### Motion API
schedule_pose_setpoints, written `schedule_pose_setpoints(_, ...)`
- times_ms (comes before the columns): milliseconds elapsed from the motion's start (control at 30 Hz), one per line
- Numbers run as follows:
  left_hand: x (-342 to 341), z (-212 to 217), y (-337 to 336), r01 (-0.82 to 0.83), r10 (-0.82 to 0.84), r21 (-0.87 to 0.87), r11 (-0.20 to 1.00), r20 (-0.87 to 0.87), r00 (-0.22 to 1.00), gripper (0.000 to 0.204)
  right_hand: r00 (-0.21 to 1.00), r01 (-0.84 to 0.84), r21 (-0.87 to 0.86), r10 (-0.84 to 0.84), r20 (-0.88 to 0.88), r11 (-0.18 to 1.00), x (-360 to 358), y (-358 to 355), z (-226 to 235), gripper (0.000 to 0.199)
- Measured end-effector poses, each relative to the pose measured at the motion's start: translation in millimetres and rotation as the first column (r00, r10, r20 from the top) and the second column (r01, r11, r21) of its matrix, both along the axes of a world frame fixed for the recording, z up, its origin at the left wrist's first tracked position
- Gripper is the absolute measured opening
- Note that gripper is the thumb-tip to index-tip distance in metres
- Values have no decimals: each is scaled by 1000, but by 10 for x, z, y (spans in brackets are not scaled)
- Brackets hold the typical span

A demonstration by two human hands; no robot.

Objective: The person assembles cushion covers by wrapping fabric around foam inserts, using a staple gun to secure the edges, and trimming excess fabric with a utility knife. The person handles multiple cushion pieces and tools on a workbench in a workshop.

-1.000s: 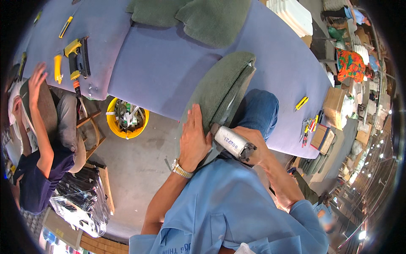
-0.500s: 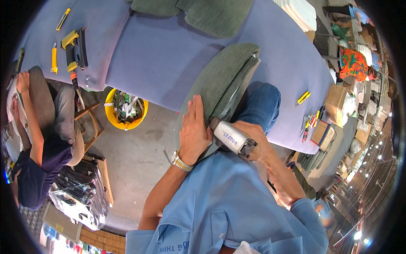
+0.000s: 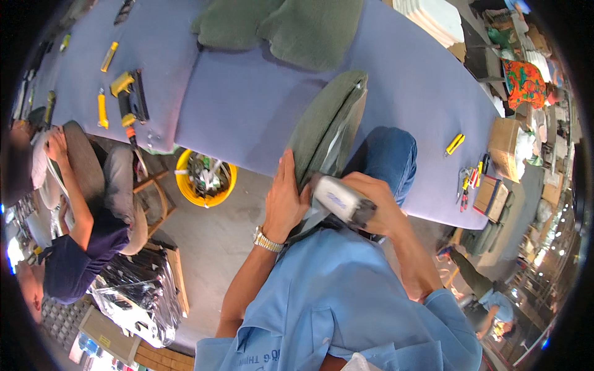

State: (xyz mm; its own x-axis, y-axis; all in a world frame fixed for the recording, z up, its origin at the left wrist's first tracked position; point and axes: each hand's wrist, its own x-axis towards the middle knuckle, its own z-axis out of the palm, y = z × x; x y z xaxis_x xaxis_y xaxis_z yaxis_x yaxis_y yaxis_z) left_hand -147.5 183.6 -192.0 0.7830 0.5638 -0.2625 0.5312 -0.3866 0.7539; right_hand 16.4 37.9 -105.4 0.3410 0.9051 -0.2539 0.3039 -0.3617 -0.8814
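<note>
A green fabric-covered cushion (image 3: 323, 127) stands on edge, leaning from the blue-covered table down to my lap, its open underside facing right with a pale strip along it. My left hand (image 3: 284, 201) grips its lower left side, fingers lying along the fabric and thumb towards the edge. In my right hand (image 3: 377, 199) is a staple gun (image 3: 340, 201), closed around its handle, which is mostly hidden. The gun's silver body is smeared by motion, and its nose is at the cushion's edge beside my left thumb; I cannot tell whether it touches.
More green cushions (image 3: 309, 31) lie at the table's (image 3: 241, 111) far side. A yellow-black staple gun (image 3: 127, 99) and yellow cutters rest at left, hand tools (image 3: 470, 179) at right. A yellow bucket (image 3: 206, 201) of scraps stands on the floor. A co-worker (image 3: 86, 229) sits at left.
The cushion has turned so more of its open underside shows. My hands stay at its lower edge with the staple gun. The whole view has shifted a little, surroundings moving right and down.
</note>
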Motion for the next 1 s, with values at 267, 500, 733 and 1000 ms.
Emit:
schedule_pose_setpoints(267,-10,51,162,42,-42,5,999,-14,999,83,790,590,-280,-469,395,757,1331,-710,-188,43)
schedule_pose_setpoints(500,491,165,289,152,-139,56,987,-184,973,90,623,647,-52,-489,610,760,2273,-1816,-2002,47)
schedule_pose_setpoints(733,1708,125,560,359,-300,139,923,-324,897,68,763,626,153,-560,-322,764,976,-634,-618,29)
schedule_pose_setpoints(1000,2675,501,418,408,-347,363,838,-223,911,63,822,520,59,-480,-307,852,356,124,-377,27)
